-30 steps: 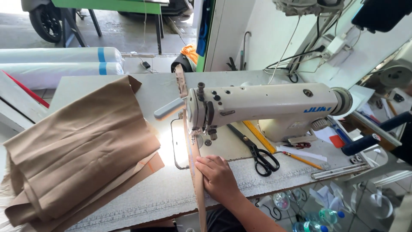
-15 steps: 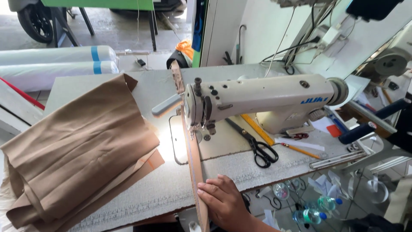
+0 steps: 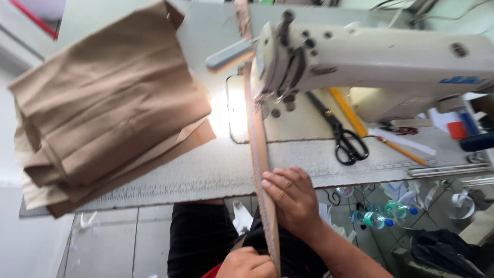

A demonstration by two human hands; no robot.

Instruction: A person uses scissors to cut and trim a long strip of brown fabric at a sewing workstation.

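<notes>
I count one white industrial sewing machine (image 3: 370, 56), one long tan fabric strip (image 3: 260, 154), and one folded pile of tan cloth (image 3: 108, 108). The strip runs from under the machine's presser foot straight back over the table edge toward my lap. My right hand (image 3: 293, 201) lies flat at the table edge, fingers pressing against the strip's right side rather than closed round it. My left hand (image 3: 247, 263) sits low at the bottom of the view, curled against the strip; whether it actually pinches it I cannot tell.

One pair of black-handled scissors (image 3: 346, 139) lies right of the needle, beside one yellow ruler (image 3: 347, 110) and one yellow pencil (image 3: 401, 150). A small blue label sits on the machine's arm. At least two plastic bottles (image 3: 378, 216) lie below on the floor.

The table (image 3: 195, 175) is pale grey and worn; the floor beneath is light tile.
</notes>
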